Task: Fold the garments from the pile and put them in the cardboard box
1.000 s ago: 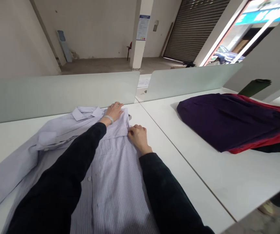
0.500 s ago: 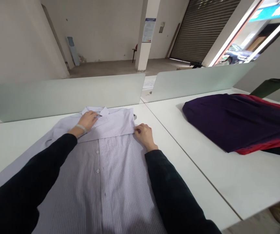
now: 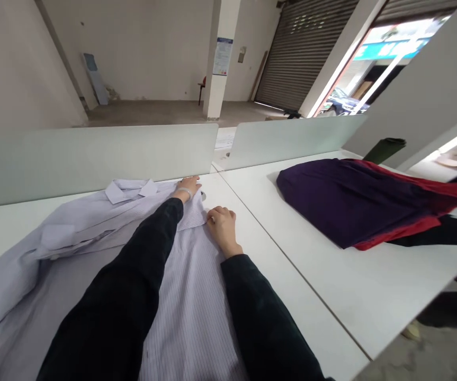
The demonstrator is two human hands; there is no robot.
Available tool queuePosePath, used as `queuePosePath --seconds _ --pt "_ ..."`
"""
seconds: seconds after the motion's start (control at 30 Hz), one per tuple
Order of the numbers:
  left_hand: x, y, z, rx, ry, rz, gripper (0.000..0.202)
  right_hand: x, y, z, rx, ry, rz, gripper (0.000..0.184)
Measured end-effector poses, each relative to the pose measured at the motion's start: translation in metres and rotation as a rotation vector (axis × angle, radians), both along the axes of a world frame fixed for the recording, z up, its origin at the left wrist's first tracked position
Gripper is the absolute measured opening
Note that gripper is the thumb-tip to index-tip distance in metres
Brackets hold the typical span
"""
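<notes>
Though apart from the striped shirt (image 3: 188, 317), purple-and-red cloth (image 3: 343, 206) (frosted divider (image 3: 295, 140) beyond)

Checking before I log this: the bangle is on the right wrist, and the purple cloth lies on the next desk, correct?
Not quite. The head view shows the bangle on the left wrist, not the right. The purple cloth does lie on the next desk.

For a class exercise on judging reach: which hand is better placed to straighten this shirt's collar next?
Left, probably: the left hand rests at the top edge of the striped shirt, nearer the collar; the right hand lies farther away, lower down.
</notes>
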State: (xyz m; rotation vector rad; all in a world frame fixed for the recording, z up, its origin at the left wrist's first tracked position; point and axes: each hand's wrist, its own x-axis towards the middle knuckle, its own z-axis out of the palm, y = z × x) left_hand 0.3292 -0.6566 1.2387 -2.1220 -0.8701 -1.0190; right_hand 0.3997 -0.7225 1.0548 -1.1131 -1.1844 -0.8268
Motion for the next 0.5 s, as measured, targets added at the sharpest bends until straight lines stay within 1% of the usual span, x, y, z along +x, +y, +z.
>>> queuePosePath --seconds 0.1,0.17,0.37,0.5 --pt "0.009 0.007 0.007 -0.014 0.013 -0.061 0.03 -0.003 -0.002 0.001 0.025 0.061 0.008 0.014" --pt "0.01 0.013 0.009 -0.011 -0.003 -0.087 0.029 -0.005 -0.002 0.001 0.025 0.112 0.019 0.014" --pt "0.009 0.025 0.002 0.008 -0.047 -0.109 0.022 -0.006 -0.001 0.003 -0.11 0.181 0.021 0.015" --pt "0.012 0.023 0.001 0.012 -0.035 -0.127 0.02 -0.008 -0.004 0.002 -0.09 0.21 0.012 0.021"
